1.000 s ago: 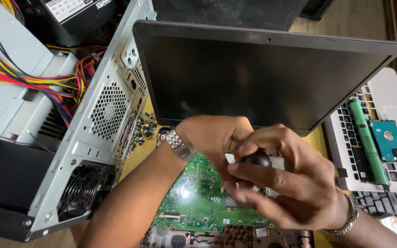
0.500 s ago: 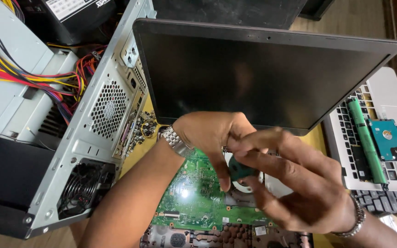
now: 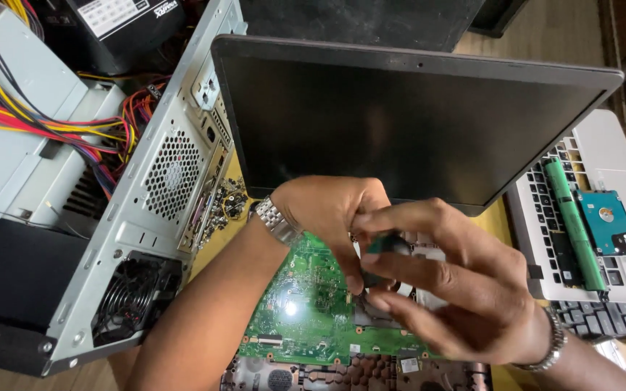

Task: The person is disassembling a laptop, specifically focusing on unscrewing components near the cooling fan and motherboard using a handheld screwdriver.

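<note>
Both hands meet over a green laptop motherboard (image 3: 306, 311) that lies in an opened laptop base. My left hand (image 3: 331, 213), with a metal watch at the wrist, pinches a small dark part (image 3: 384, 245) from the left. My right hand (image 3: 458, 289) grips the same part from the right with thumb and fingers, just above the board. The part is blurred and mostly hidden by fingers. The laptop's dark screen (image 3: 400, 123) stands open behind the hands.
An open desktop computer case (image 3: 146, 210) with a fan and coloured cables lies at the left. A second, silver laptop (image 3: 617, 224) at the right carries a green memory stick (image 3: 574, 217) and a blue hard drive (image 3: 608, 221). Loose screws (image 3: 226, 203) lie by the case.
Both hands have shifted slightly right and down over the board, and the fingers have turned the small dark part between them.
</note>
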